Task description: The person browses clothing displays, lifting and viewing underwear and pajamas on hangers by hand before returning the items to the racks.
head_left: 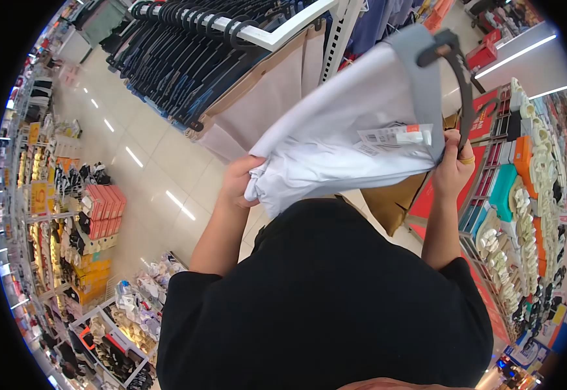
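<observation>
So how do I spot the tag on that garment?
Above the black shirt, a pale garment spans from left hand to right hand. Near the right hand lies the tag, set apart from the pale garment by its dark print and orange patch.

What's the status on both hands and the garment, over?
Left hand closed on pale garment at its bunched end. Right hand gripping near grey band, beside hanger. Nothing visibly blocking either hand.

I can't read the tag [397, 135] on the white-and-grey garment [335, 97]: its print is too small. Cloth partly hides the left hand [238, 182]; beyond the garment, the clothes rack [260, 38] runs out of view.
</observation>
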The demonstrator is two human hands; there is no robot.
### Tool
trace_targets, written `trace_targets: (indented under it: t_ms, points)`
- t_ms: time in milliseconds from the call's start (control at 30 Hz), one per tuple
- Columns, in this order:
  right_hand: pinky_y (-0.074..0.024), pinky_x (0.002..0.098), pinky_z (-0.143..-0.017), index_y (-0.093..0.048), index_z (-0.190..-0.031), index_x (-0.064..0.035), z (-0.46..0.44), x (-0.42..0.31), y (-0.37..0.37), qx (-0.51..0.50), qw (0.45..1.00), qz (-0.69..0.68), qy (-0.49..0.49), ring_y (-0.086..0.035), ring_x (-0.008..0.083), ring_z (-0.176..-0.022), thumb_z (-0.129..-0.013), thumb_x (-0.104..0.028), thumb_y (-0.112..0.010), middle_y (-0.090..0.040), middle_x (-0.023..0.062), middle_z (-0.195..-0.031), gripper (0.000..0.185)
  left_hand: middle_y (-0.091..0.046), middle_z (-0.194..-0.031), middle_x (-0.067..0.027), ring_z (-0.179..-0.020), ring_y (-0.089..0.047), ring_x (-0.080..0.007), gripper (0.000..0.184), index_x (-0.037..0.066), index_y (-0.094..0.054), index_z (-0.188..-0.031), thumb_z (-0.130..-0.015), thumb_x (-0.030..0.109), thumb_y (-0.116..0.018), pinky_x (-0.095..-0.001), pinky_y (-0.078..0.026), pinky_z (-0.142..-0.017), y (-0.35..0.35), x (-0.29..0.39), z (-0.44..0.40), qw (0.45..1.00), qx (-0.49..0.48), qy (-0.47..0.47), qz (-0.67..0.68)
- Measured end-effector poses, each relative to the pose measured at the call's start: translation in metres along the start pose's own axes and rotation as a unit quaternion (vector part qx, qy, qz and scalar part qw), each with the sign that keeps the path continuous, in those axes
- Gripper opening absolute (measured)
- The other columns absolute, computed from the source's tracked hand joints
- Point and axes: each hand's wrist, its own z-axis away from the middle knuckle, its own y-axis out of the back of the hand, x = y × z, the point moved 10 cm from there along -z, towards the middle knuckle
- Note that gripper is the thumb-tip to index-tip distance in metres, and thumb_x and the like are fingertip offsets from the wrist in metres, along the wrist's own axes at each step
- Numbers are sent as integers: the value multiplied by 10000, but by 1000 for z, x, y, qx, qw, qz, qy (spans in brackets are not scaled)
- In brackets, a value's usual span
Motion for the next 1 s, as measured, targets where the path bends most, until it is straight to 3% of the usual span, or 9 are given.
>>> trace_targets:
  t_ms: [67,167,233,433,533,633,767,867,1000]
  points:
    - [-503,327,-887,-659,-1049,7,-3,7,7,11,997,-65,28,-638,175,-927,-967,-99,-579,-653,74,-1009,156,-545,-1329,-172,-1193,-566,-284,678,-63,-446,-1363,-827,218,-753,-418,-461,-1000,-20,-10,3,999,-39,-19,-26]
    - [-514,333,-887,-627,-1112,5,-2,40,26,88,988,-117,-56,-637,193,-962,-960,-99,-589,-648,107,-1052,187,-476,-1418,-153,-1317,-426,-260,982,-36,-407,-1420,-670,359,-904,-401,-309,-1097,-103,-54,29,859,-414,46,-298]
    - [-538,361,-709,-558,-1008,-27,-20,43,7,-83,963,-257,15,-640,272,-816,-1013,-259,-487,-588,138,-908,243,-453,-1449,-190,-1366,-388,-325,769,-29,-501,-1362,-782,364,-816,-441,-279,-1116,-125,-86,48,778,-511,143,-337]
    - [-411,296,-440,-454,-844,-70,-3,28,-13,-107,967,-230,-35,-469,201,-456,-1035,-516,-277,-448,121,-711,516,-428,-1460,-240,-1393,-350,-394,811,-44,-519,-1347,-800,513,-742,-507,-238,-1123,-136,-87,47,735,-535,74,-410]
    - [-384,268,-411,-482,-799,-48,-2,29,-11,-61,972,-213,-79,-514,164,-475,-1025,-473,-409,-504,97,-679,487,-489,-1409,-198,-1339,-422,-331,733,-24,-507,-1360,-813,392,-765,-446,-287,-1117,-134,-81,44,757,-518,61,-394]
    - [-382,243,-459,-541,-773,-38,-5,53,14,-28,993,-37,-109,-505,106,-513,-997,-470,-506,-553,46,-661,488,-520,-1364,-179,-1307,-450,-281,755,-23,-493,-1366,-809,404,-772,-427,-327,-1093,-110,-79,38,807,-398,187,-394]
    - [-400,216,-575,-623,-791,-11,-6,6,4,11,991,136,1,-503,53,-637,-745,31,-700,-588,-21,-707,99,-508,-1350,-140,-1208,-530,-256,897,-25,-386,-1427,-781,446,-793,-384,-387,-1046,-86,-30,22,912,-169,-26,-373]
    - [-396,235,-563,-607,-742,-26,-7,-17,-30,-50,984,169,28,-494,73,-624,-700,-5,-772,-568,1,-686,172,-499,-1353,-136,-1157,-559,-239,963,-16,-350,-1446,-757,480,-803,-365,-426,-1001,-88,25,23,929,-20,-237,-284]
    - [-390,248,-553,-596,-712,-25,-9,-22,-68,-95,987,127,24,-495,91,-612,-671,-40,-815,-550,14,-667,222,-509,-1340,-139,-1114,-576,-200,827,3,-380,-1433,-798,328,-798,-327,-469,-918,-107,79,43,811,51,-364,-456]
